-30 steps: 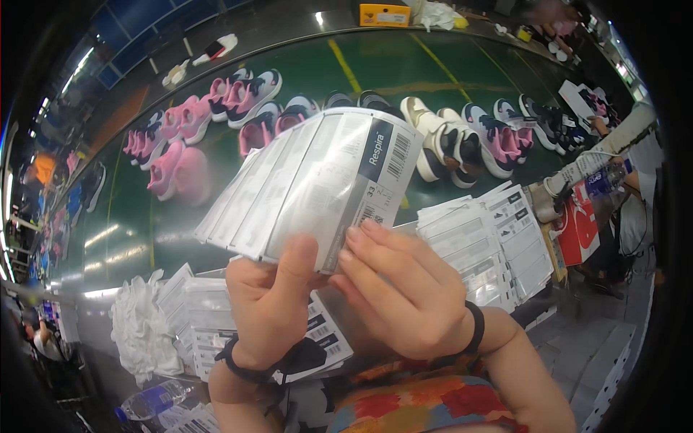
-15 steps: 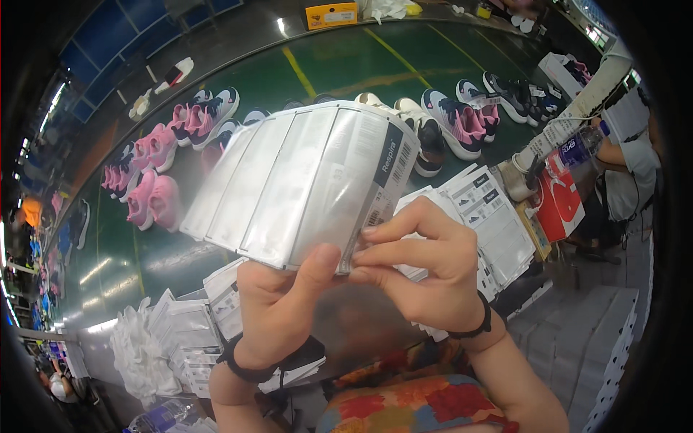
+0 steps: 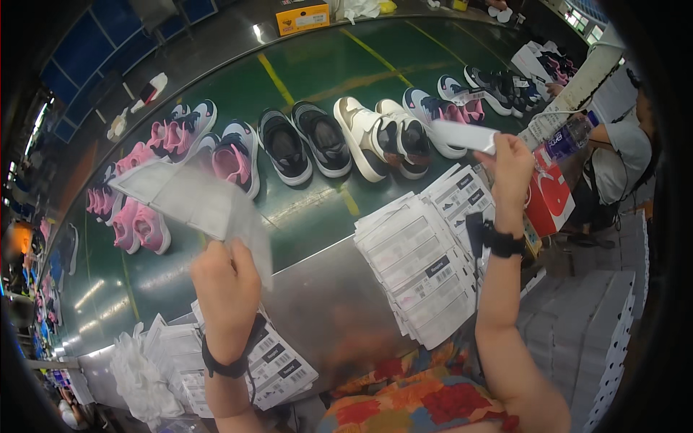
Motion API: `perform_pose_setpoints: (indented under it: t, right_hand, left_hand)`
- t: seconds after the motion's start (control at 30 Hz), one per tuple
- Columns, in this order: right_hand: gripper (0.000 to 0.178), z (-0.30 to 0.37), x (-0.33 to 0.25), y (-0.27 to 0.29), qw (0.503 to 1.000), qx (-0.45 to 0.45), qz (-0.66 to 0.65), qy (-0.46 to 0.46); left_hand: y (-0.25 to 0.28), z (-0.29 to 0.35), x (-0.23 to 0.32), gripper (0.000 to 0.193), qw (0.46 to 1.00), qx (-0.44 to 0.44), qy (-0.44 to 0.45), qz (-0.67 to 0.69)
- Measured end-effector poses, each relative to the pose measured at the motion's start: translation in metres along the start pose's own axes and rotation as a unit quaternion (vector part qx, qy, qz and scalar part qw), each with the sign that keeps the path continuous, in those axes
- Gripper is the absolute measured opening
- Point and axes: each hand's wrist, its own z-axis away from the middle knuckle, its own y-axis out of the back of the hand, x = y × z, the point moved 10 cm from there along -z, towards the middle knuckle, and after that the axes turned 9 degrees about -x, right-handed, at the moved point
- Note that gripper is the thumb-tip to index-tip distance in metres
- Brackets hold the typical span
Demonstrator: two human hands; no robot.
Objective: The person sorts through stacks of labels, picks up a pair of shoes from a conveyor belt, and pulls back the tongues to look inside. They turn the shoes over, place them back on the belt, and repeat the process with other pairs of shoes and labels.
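Observation:
My left hand is closed in a pinch on the lower edge of a thin label sheet. White panels show on its left part, while the right part is see-through and curls down. Out to the right, my right hand pinches a white label strip, held in the air in front of the shoes. Below the strip lies a pile of printed label sheets on the metal edge. Further printed label sheets lie beside my left wrist.
Along the green conveyor belt stand black sneakers, white-and-brown sneakers and several pink or navy shoes. Crumpled white paper lies at lower left. A red box and a bottle are at right, near another person.
My hands have moved apart, from together on one sheet. The left took the sheet left and down; the right carries a strip up and right. The shoes behind are now uncovered.

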Motion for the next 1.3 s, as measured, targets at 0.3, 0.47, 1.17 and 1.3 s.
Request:
perform_pose_setpoints:
  t: [0.3, 0.47, 1.17, 1.3]
  right_hand:
    - [0.044, 0.001, 0.063, -0.16, 0.788, -0.439, 0.431, -0.014]
    - [0.051, 0.174, -0.048, -0.206, 0.825, -0.53, -0.18, -0.077]
    - [0.006, 0.176, -0.028, 0.19, 0.981, 0.177, -0.08, 0.016]
    - [0.023, 0.201, 0.129, 0.466, 0.799, 0.6, -0.009, 0.043]
  left_hand:
    - [-0.01, -0.006, 0.038, 0.037, 0.982, 0.127, -0.034, -0.138]
    - [-0.075, 0.026, 0.102, 0.048, 0.983, 0.008, -0.175, -0.048]
    - [-0.092, 0.067, 0.044, 0.021, 0.892, -0.172, -0.061, 0.414]
    - [-0.012, 0.105, -0.071, 0.031, 0.857, -0.112, 0.008, 0.503]
